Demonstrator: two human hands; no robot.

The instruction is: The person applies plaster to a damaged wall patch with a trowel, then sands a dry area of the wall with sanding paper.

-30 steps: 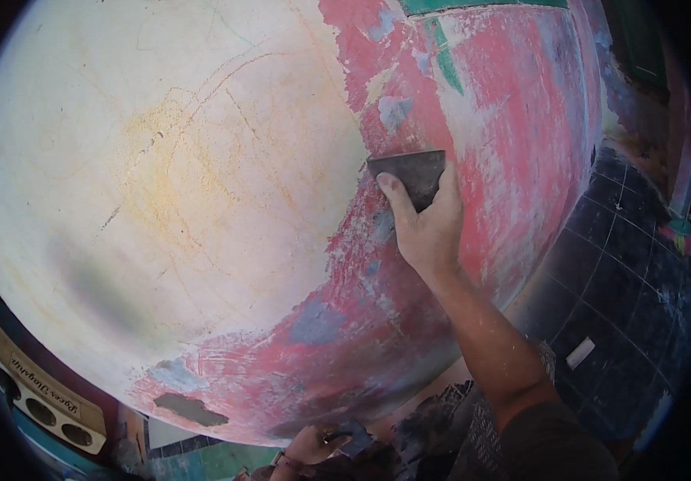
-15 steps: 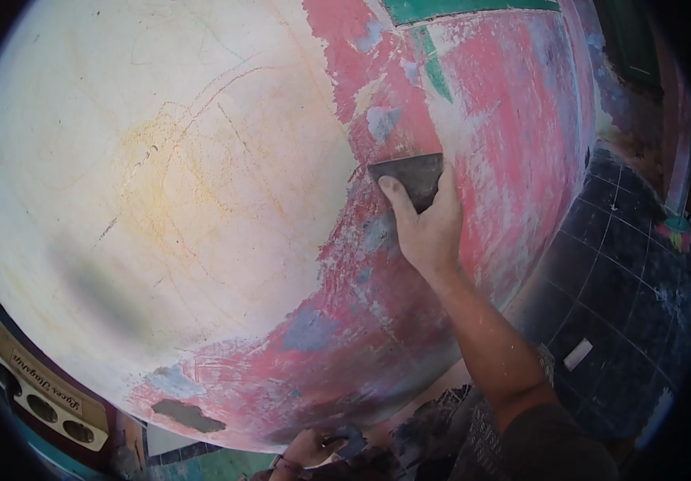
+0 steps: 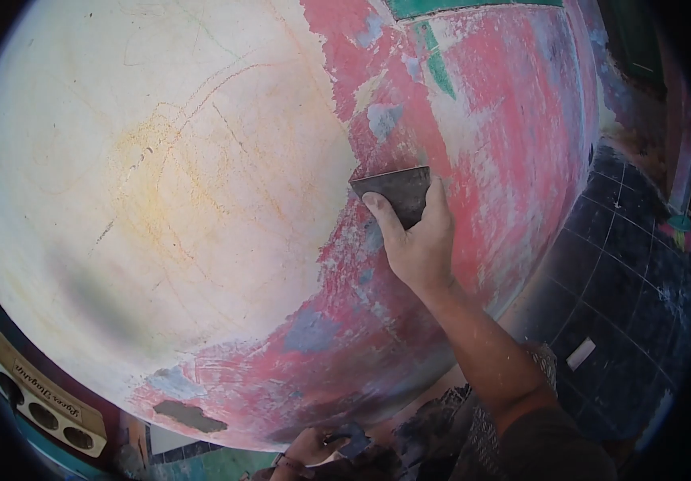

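My right hand (image 3: 421, 248) grips a dark, flat scraper (image 3: 401, 192), thumb on its near face. The scraper's wide edge lies at the wall, where the pale coat borders the stripped pink area. That wall (image 3: 201, 160) keeps its cream paint on the left; on the right it shows pink with grey and white patches. Low in the view, by the wall's bottom edge, my left hand (image 3: 309, 447) is closed around a bluish-grey tool (image 3: 352, 441) with a dark handle. Its exact kind is hard to make out.
A beige panel with round openings (image 3: 44, 397) is at the lower left. Dark floor tiles (image 3: 602, 272) run along the right, with a small white block (image 3: 580, 353) lying on them. A green panel (image 3: 474, 6) edges the top.
My right hand and the scraper have shifted slightly left and down along the wall. My left hand stays almost in place.
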